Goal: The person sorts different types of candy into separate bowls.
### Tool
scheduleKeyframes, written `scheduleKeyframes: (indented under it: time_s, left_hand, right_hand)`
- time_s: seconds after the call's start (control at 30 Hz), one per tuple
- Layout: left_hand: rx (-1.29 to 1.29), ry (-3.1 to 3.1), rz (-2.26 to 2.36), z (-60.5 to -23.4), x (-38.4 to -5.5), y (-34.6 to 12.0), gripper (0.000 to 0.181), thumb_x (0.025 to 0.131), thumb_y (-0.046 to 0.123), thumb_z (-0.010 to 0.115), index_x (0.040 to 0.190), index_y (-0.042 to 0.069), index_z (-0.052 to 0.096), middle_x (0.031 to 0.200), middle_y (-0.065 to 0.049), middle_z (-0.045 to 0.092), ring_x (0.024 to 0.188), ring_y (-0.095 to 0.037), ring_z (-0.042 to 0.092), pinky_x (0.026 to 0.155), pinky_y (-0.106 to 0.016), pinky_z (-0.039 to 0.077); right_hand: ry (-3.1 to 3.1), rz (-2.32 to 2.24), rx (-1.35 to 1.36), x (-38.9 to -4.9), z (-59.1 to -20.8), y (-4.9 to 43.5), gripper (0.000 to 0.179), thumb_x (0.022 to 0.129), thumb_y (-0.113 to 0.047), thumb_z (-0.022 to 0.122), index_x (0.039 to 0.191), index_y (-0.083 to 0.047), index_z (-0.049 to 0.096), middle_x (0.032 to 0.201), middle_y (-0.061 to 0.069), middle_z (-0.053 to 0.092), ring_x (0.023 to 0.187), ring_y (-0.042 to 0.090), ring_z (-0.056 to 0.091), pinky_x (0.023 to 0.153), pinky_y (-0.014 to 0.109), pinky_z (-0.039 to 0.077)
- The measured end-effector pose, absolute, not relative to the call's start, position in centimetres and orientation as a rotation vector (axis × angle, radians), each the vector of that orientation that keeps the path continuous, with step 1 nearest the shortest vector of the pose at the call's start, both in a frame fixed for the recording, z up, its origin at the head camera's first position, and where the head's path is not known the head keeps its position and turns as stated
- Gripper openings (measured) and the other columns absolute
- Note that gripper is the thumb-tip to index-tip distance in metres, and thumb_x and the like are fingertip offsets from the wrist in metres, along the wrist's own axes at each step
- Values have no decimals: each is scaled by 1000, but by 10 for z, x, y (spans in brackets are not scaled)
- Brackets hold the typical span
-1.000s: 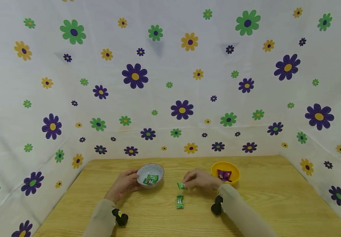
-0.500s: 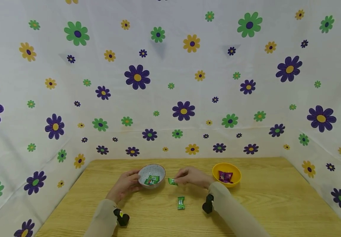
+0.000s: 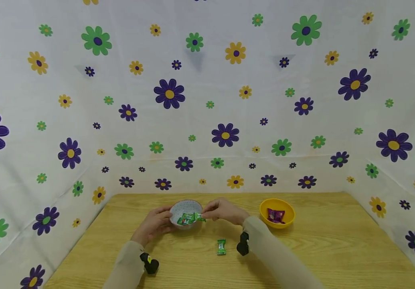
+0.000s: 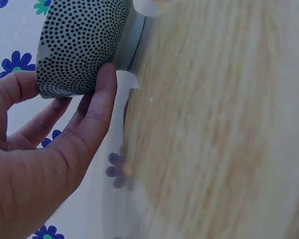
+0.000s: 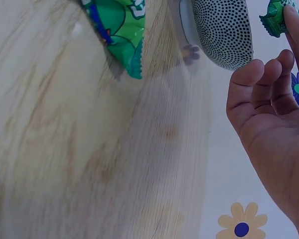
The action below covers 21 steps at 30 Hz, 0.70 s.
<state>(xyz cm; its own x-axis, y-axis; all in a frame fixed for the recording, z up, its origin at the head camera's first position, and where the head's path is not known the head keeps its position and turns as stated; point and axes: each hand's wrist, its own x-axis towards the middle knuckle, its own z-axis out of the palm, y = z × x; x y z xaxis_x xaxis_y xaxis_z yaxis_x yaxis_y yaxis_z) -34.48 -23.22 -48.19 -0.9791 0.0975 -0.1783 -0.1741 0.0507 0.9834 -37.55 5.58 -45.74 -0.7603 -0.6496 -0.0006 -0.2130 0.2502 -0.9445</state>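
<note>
My left hand (image 3: 153,225) grips a speckled bowl (image 3: 183,207) by its left side. In the left wrist view its thumb is at the rim and fingers curl against the dotted wall (image 4: 82,45). Green-wrapped candies (image 3: 184,219) lie inside. My right hand (image 3: 226,211) pinches another green-wrapped candy (image 3: 199,217) between thumb and fingertips, at the bowl's right rim. The right wrist view shows this held candy (image 5: 275,19) only partly, at the upper right corner. One loose green candy (image 3: 221,247) lies on the table, nearer to me than the right hand.
A yellow bowl (image 3: 265,209) with purple-wrapped candies (image 3: 276,216) stands to the right of my right hand. The wooden table (image 3: 337,241) ends at a white cloth backdrop (image 3: 200,120) printed with flowers, which rises behind and at both sides.
My right hand has carried the pinched green candy leftward from mid-table to the speckled bowl's right rim. The left hand has kept its grip on the bowl.
</note>
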Motion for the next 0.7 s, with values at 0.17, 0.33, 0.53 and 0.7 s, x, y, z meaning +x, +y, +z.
scheduleKeyframes:
  time_s: [0.17,0.33,0.53,0.7]
  left_hand:
    - [-84,2160,2003,-483,-346,-230,46,100,15,52,143,0,44,128,-21,56,96,-21,64,84,-40,57]
    - [-139,2202,1980,-486,-344,-231,44,99,14,51,141,1,47,123,-17,59,93,-20,63,81,-39,57]
    - [-128,2207,1989,-487,-345,-232,44,99,14,51,141,1,48,118,-14,61,91,-18,63,79,-36,57]
    - [-139,2197,1998,-485,-347,-229,43,99,13,51,140,1,48,116,-13,62,90,-18,63,78,-35,57]
  right_hand:
    - [2139,-1549,-749,-378,-458,49,21,92,-20,69,106,-6,75,105,1,71,91,14,61,86,39,54]
    - [2050,-1574,-760,-376,-459,39,23,92,-17,69,108,-1,73,104,1,70,95,18,64,89,44,55]
    - [2055,-1608,-727,-375,-456,33,21,92,-14,68,106,0,73,99,1,70,90,17,65,86,45,56]
    - [2094,-1605,-708,-378,-455,30,20,92,-16,69,106,-3,74,97,1,72,82,12,63,82,43,56]
